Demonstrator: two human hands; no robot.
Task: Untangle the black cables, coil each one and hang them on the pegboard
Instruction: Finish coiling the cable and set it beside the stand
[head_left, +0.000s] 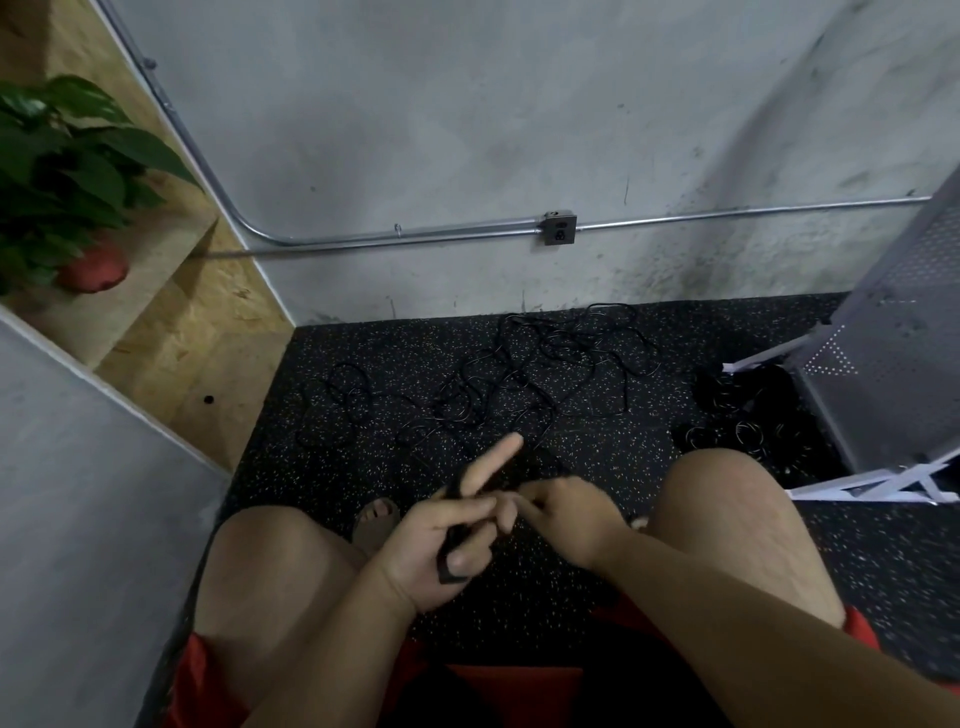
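Bare forearms, bare knees and red shorts fill the bottom of the head view: we look down on a person sitting low over a black speckled rubber floor (363, 364). Between the knees, the left hand (447, 535) grips a thin black cable (448, 573). Its lower fingers and thumb curl round the cable while the index finger sticks out straight, pointing away from us. Touching it from the right, the right hand (563, 512) has its fingertips drawn together in a pinch on the same cable; blur hides the exact hold.

The held cable lies along the left palm, its long axis running from near us to far and leaning slightly right. Its free length leads off towards a tangle of black cables (519, 379) sprawled on the floor at the foot of a grey concrete wall (467, 130). That tangle spreads mainly left to right. Well to the right, coiled black cables (727, 410) lie just beside a grey perforated metal pegboard (893, 332) on a white frame.

We judge the step to be coiling one cable. To do it well, we would use the left hand as a fixed anchor and feed even loops with the right. Each loop should fall with the cable's natural twist, and slack should be drawn gently so the tangle does not tighten into knots.
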